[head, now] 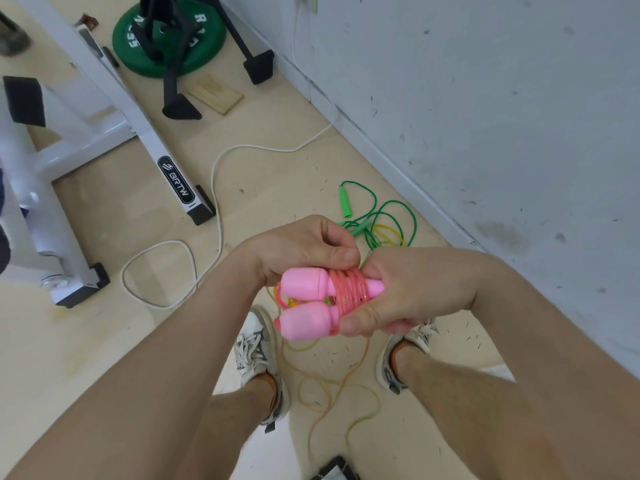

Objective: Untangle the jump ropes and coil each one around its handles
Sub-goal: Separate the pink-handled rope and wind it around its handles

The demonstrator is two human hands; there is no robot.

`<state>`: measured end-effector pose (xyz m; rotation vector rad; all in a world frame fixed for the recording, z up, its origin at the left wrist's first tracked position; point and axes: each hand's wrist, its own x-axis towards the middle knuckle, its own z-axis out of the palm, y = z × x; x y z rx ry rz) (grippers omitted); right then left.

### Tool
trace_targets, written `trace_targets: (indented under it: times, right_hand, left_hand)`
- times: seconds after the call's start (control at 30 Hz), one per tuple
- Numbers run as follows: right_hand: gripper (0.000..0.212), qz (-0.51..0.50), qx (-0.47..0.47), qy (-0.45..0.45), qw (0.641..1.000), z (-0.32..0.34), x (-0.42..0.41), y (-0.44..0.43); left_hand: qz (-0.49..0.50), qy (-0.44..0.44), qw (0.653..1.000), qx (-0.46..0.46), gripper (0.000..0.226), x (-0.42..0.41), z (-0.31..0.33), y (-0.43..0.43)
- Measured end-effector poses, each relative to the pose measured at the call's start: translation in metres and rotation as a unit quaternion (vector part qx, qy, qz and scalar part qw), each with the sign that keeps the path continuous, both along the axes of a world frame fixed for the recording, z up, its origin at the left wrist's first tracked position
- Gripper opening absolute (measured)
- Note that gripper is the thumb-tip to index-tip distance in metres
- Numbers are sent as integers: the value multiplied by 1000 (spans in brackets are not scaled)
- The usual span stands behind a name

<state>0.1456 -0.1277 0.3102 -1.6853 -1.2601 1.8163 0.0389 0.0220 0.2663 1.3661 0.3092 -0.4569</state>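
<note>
While the person stands looking down at the floor, both hands meet at the centre of the frame around a pair of pink handles (pixel 306 284) held side by side, thick ends pointing to the left of the frame. Several turns of pink rope (pixel 348 289) are wound tightly round the two narrow necks. The right hand (pixel 408 292) grips the thin ends of the handles, its thumb lying across the lower edge of the coil. The left hand (pixel 304 247) sits above the handles with its fingers curled, the fingertips pinching the rope at the top of the coil. A loose length of thin cord (pixel 332 386), pale orange and yellowish, trails from under the handles and lies in loops on the floor (pixel 104 341) between the two shoes (pixel 256 351). Just beyond the hands, toward the wall (pixel 485 98), a green jump rope (pixel 377 216) lies in a heap with its green handles, and a yellow rope (pixel 388 233) is mixed in among its loops. A white cable (pixel 214 188) snakes over the floor left of centre, beside a white bench frame (pixel 175 181). A green weight plate (pixel 169 32) and a wooden block (pixel 214 95) lie at the upper left.
</note>
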Motion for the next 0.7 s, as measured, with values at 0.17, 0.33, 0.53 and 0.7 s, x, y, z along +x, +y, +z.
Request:
trace_targets:
  times: [0.17,0.33,0.53,0.7]
  right_hand:
    - [45,-93,49,76,992,-7,16,-7]
    - [40,-199,71,138,968,-11,29,-12]
    - [25,-392,14,158,906,-13,27,-2]
    - [31,-490,-14,6,872,-17,36,-3]
  left_hand:
    - [157,46,986,23,28,-2,-16,-5]
    - [114,-32,975,188,33,9,1,-27]
    - [102,-113,850,505,30,16,4,-26]
    - [-49,-131,684,716,27,6,30,-36]
